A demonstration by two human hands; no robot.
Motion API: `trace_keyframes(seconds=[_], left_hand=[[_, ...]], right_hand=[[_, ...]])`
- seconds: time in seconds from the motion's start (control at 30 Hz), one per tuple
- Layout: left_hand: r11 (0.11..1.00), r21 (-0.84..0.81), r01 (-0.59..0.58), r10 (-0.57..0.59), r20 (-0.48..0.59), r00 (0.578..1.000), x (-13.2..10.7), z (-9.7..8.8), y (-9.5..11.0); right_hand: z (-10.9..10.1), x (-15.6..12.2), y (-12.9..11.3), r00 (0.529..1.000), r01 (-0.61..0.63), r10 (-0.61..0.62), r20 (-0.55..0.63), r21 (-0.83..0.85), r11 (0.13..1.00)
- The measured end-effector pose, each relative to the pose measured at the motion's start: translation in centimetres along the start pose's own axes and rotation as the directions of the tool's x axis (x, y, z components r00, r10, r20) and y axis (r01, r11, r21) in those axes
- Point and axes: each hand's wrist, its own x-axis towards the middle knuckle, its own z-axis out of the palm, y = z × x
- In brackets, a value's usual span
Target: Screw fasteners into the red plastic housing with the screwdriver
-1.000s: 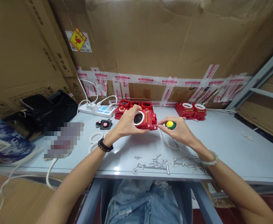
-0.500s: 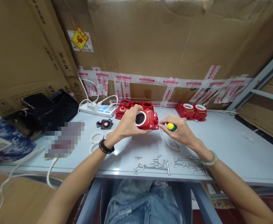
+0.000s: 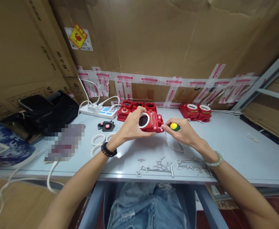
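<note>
My left hand [image 3: 132, 125] grips a red housing [image 3: 156, 121] above the table, its fingers round the left side. A white ring [image 3: 148, 120] frames the dark round opening in the housing's face. My right hand [image 3: 186, 131] is closed round a screwdriver [image 3: 175, 127] with a yellow and green handle; its shaft points down toward the table. The right thumb and index finger pinch at the housing's right end, where a thin white cord [image 3: 167, 140] hangs down. Whether they hold the cord itself is too small to tell. Below lie several loose screws [image 3: 162, 164] and a T-shaped metal rod [image 3: 171, 171].
Red housings [image 3: 124, 110] stand behind my left hand, and two more with white rings [image 3: 194, 112] at the back right. White rings [image 3: 98, 140], black parts with red centres [image 3: 107, 126] and a power strip [image 3: 101, 111] lie left. More cords and rods [image 3: 194, 167] lie near the front edge.
The right thumb and index finger have closed in on the housing's right end. The camera view has shifted slightly; the left hand keeps its hold on the housing.
</note>
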Motion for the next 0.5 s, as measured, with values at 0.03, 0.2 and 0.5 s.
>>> trace_keyframes(seconds=[0.03,0.2,0.5], left_hand=[[1.0,-0.022,0.014,-0.014,0.0,1.0,0.0,0.0,0.1],[0.996,-0.072,0.056,-0.057,-0.015,0.998,0.0,-0.1,0.3],[0.997,-0.061,0.055,-0.055,0.002,0.998,0.0,-0.2,0.1]], right_hand=[[-0.2,0.0,-0.1,1.0,-0.015,0.015,-0.01,0.016,1.0],[-1.3,-0.1,-0.5,0.993,-0.022,0.031,-0.111,0.081,0.996],[-1.0,0.1,0.2,0.988,0.151,-0.149,-0.04,0.081,0.985]])
